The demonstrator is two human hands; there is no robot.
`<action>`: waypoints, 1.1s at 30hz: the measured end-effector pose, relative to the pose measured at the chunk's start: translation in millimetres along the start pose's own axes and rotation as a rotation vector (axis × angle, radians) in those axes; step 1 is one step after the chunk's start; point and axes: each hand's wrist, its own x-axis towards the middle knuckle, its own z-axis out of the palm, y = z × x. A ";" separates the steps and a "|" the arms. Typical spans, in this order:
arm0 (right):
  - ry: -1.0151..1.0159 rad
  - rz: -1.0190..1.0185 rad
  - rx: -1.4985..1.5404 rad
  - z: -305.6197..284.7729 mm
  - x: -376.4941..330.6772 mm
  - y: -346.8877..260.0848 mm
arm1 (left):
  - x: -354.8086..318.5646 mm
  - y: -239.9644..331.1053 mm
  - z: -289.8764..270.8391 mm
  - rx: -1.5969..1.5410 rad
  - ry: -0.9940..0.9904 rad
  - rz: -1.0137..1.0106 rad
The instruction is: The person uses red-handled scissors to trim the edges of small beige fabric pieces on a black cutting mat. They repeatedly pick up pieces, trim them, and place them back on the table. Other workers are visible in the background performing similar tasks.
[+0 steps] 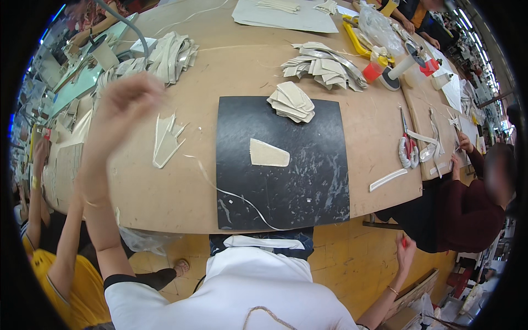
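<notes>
My left hand (132,96) is raised over the left part of the table, smeared by motion, so its fingers cannot be read. My right hand (406,250) is off the table at the lower right, closed round a small red thing whose kind I cannot make out. On the black mat (280,203) lies one cream tapered fabric piece (269,153). A stack of similar cream pieces (291,103) rests at the mat's far edge. One thin pale strip (242,196) curls across the mat's near left part. Left of the mat lie narrow cut cream pieces (165,140).
Bundles of cream pieces (322,65) and longer strips (173,58) lie farther back. Scissors (407,148) with wrapped handles and a white strip (388,180) are at right, near a red cup (374,70) and yellow tray (356,36). Co-workers sit at left and right.
</notes>
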 end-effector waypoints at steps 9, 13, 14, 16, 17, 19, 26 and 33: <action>-0.304 -0.599 1.145 9.8 -10.0 -354.7 | -2.4 95.4 187.8 -0.422 -0.241 0.088; -0.371 -0.539 1.170 10.9 -18.9 -389.2 | -21.5 78.6 213.3 -0.215 -0.024 0.082; -0.350 -0.493 1.178 12.6 -20.1 -392.5 | -25.9 74.3 218.3 -0.121 0.017 0.138; -0.343 -0.462 1.152 14.5 -20.8 -394.5 | -31.1 67.7 226.4 0.078 0.089 0.239; -0.355 -0.476 1.112 14.9 -21.5 -393.3 | -32.3 66.1 230.6 0.133 0.067 0.269; -0.328 -0.485 1.060 15.5 -22.5 -386.7 | -33.9 65.4 239.1 0.149 0.067 0.257; -0.199 -0.765 1.526 -27.6 -9.1 -312.1 | -42.3 51.2 250.8 0.056 -0.384 0.291; 0.172 -0.678 1.825 -157.4 -2.2 -187.2 | -78.2 19.6 199.4 -0.162 -1.117 -0.160</action>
